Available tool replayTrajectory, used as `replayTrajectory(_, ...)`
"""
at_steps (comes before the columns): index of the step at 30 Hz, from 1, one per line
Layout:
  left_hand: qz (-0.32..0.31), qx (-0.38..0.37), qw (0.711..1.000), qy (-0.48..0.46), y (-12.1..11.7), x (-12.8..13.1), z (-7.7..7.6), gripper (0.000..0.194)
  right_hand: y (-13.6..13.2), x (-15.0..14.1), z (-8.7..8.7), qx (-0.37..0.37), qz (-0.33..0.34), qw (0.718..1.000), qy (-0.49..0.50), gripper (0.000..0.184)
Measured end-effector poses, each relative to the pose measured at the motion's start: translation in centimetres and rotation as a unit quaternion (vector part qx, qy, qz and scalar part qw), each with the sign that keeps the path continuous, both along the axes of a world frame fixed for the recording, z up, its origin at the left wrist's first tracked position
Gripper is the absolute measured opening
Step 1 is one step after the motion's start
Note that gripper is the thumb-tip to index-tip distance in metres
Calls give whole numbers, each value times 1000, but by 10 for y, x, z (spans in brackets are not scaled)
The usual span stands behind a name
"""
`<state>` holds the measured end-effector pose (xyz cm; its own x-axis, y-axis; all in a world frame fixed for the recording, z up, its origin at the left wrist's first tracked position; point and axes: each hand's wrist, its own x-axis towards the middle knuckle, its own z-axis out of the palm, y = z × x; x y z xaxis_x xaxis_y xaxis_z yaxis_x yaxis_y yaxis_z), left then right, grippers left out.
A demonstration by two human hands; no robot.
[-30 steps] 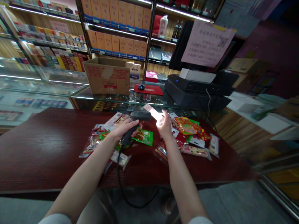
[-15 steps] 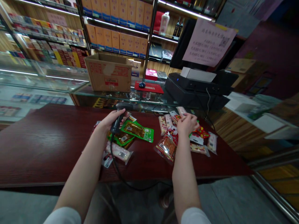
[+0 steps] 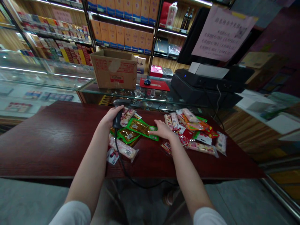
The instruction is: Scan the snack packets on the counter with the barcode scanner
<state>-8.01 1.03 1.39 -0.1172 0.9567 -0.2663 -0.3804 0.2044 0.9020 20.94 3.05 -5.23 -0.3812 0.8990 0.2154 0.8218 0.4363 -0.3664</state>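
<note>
My left hand (image 3: 112, 116) is wrapped round the handle of a black barcode scanner (image 3: 118, 118), its cable running down over the table's front edge. My right hand (image 3: 162, 129) has its thumb and fingers apart at the right end of a green-edged snack packet (image 3: 141, 128); whether it touches the packet I cannot tell. Under and beside that packet lie another green packet (image 3: 128, 135) and a pale wrapped bar (image 3: 124, 149). To the right of my right hand is a pile of snacks, with a pale pink wrapped bar (image 3: 190, 115) on top and a red-and-white packet (image 3: 184, 132).
The dark red table (image 3: 58, 140) carries both snack groups. Behind it, a glass counter holds an open cardboard box (image 3: 114, 70), a computer mouse (image 3: 147, 82) on a red mat, and a black printer-like machine (image 3: 201, 81) below a monitor with a paper sheet (image 3: 223, 34).
My right hand has let go of the pale pink wrapped bar on the right pile and moved left to the green packet, its fingers opening. My left hand still holds the scanner.
</note>
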Motion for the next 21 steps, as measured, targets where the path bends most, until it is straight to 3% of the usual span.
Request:
replayTrajectory(3, 2, -3, 1000, 11, 0, 2, 1, 20, -3, -11, -8, -53, 1, 996, -69, 59)
replayTrajectory(6, -7, -3, 1000, 22, 1, 4, 1, 20, -5, -7, -1, -61, -15, 994, -88, 55)
replayTrajectory(9, -25, 7, 999, 27, -1, 6, 1, 20, -3, 7, 11, -39, -51, 997, -53, 55)
replayTrajectory(15, -127, 34, 990, 47, -11, 13, 6, 32, 4, 36, 26, 44, -229, 972, 38, 44)
replayTrajectory(21, -197, 95, 972, 90, -10, 27, -3, 50, 1, 33, 28, 97, -250, 963, 38, 41)
